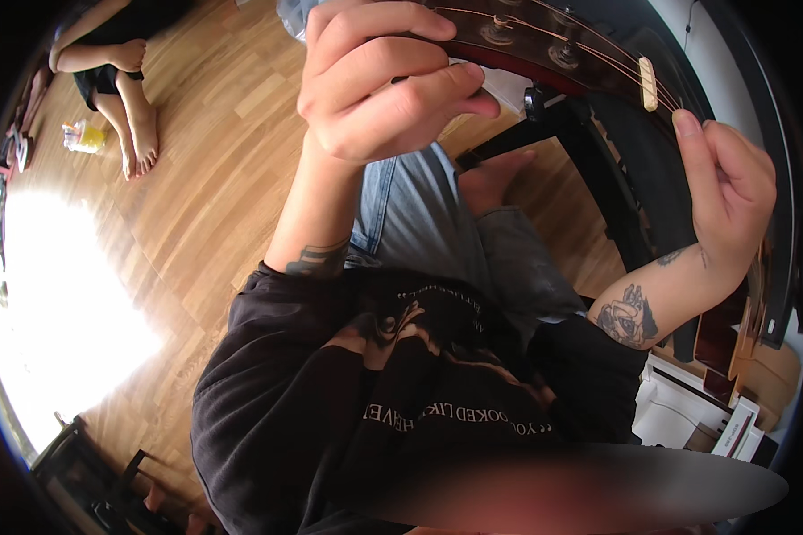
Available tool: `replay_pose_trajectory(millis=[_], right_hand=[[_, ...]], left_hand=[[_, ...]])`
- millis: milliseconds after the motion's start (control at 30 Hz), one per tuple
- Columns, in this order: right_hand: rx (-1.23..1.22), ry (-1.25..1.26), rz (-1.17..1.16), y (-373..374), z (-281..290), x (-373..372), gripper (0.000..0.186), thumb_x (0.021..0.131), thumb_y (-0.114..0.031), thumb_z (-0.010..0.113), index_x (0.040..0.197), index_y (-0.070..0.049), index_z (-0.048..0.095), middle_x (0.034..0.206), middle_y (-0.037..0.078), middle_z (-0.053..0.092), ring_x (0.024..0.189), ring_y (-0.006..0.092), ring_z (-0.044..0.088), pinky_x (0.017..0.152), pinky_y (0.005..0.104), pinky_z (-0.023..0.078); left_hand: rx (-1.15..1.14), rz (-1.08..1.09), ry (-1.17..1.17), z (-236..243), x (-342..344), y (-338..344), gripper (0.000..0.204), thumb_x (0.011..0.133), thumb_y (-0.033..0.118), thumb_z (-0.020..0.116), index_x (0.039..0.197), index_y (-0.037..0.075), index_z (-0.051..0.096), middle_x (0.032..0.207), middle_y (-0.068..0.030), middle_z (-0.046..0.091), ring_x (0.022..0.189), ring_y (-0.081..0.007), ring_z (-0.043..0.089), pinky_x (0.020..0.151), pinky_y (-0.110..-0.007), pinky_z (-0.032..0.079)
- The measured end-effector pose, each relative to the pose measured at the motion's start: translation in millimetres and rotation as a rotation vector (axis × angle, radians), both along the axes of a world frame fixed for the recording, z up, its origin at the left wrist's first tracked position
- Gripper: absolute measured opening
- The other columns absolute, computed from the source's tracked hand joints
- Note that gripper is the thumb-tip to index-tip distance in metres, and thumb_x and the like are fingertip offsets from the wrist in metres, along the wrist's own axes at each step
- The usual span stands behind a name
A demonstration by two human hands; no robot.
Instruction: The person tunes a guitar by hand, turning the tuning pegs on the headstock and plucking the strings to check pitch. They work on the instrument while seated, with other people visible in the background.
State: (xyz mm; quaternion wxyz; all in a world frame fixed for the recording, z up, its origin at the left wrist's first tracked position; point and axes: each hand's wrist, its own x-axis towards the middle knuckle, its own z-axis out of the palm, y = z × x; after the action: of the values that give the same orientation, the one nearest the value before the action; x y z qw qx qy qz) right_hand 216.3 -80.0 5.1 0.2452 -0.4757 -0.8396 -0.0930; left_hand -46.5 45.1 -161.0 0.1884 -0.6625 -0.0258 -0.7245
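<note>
The dark headstock of a stringed instrument, likely a guitar [531, 55], lies across the top of the view. Metal tuning posts [563, 53] stand on it, and a black tuning knob [533, 102] sticks out from its edge. Copper-coloured strings run over a pale nut [649, 84]. Just past the nut, my right hand [732, 178] pinches a string [673, 100] between thumb and fingers. My left hand [384, 85] is closed beside the headstock, fingers curled toward the thumb; anything inside them is hidden.
Another person's bare feet [141, 138] rest on the wooden floor [214, 125] at the far left, by a cup of yellow drink [86, 137]. Dark legs of a stand or seat [593, 169] are below the headstock. A white device [736, 434] is at lower right.
</note>
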Motion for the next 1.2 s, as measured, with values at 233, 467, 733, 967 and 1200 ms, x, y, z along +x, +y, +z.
replay_pose_trajectory(millis=[233, 467, 733, 967, 1200], right_hand=[[0.008, 0.005, 0.012, -0.6, 0.3, -1.8, 0.037, 0.096, 0.001, 0.077, 0.068, 0.003, 0.053, 0.06, 0.001, 0.033, 0.053, 0.0089, 0.025, 0.052, 0.0316, 0.017], [-0.006, -0.033, 0.007, -0.1, 1.6, -5.7, 0.037, 0.097, -0.001, 0.077, 0.068, 0.003, 0.054, 0.06, 0.002, 0.034, 0.053, 0.0105, 0.027, 0.051, 0.0321, 0.018], [-0.001, -0.016, 0.023, 0.4, 2.3, -5.8, 0.04, 0.097, -0.001, 0.077, 0.067, 0.002, 0.051, 0.059, 0.002, 0.033, 0.052, 0.011, 0.026, 0.05, 0.0326, 0.018], [-0.006, -0.013, 0.01, 0.1, 1.3, -5.4, 0.041, 0.097, -0.001, 0.076, 0.066, 0.002, 0.05, 0.058, 0.002, 0.032, 0.052, 0.0105, 0.025, 0.05, 0.0326, 0.018], [0.001, -0.014, 0.003, -2.3, 2.5, -5.6, 0.04, 0.096, 0.0, 0.077, 0.066, 0.002, 0.051, 0.058, 0.002, 0.033, 0.052, 0.0105, 0.026, 0.05, 0.0324, 0.018]], left_hand=[[-0.165, 0.099, -0.173, -5.5, 30.7, -12.1, 0.019, 0.087, 0.003, 0.075, 0.094, 0.006, 0.058, 0.086, -0.0061, 0.061, 0.082, -0.0257, 0.064, 0.073, -0.031, 0.047], [-0.387, -0.017, -0.367, -11.1, 40.2, -19.9, 0.02, 0.092, -0.001, 0.072, 0.103, 0.0, 0.056, 0.092, -0.0163, 0.067, 0.074, -0.0158, 0.06, 0.069, -0.029, 0.048], [-0.086, -0.147, 0.006, -5.7, -6.9, 1.2, 0.032, 0.079, 0.018, 0.092, 0.088, 0.005, 0.064, 0.085, -0.0088, 0.071, 0.095, -0.0317, 0.072, 0.079, -0.045, 0.054], [-0.019, -0.098, -0.016, -4.3, -0.9, 7.3, 0.031, 0.077, 0.034, 0.094, 0.088, 0.009, 0.078, 0.082, -0.0036, 0.064, 0.091, -0.0277, 0.068, 0.073, -0.039, 0.052], [-0.084, 0.048, -0.111, 1.6, 24.8, -9.0, 0.021, 0.089, 0.001, 0.072, 0.102, 0.005, 0.056, 0.102, -0.0114, 0.056, 0.088, -0.022, 0.063, 0.074, -0.031, 0.05]])
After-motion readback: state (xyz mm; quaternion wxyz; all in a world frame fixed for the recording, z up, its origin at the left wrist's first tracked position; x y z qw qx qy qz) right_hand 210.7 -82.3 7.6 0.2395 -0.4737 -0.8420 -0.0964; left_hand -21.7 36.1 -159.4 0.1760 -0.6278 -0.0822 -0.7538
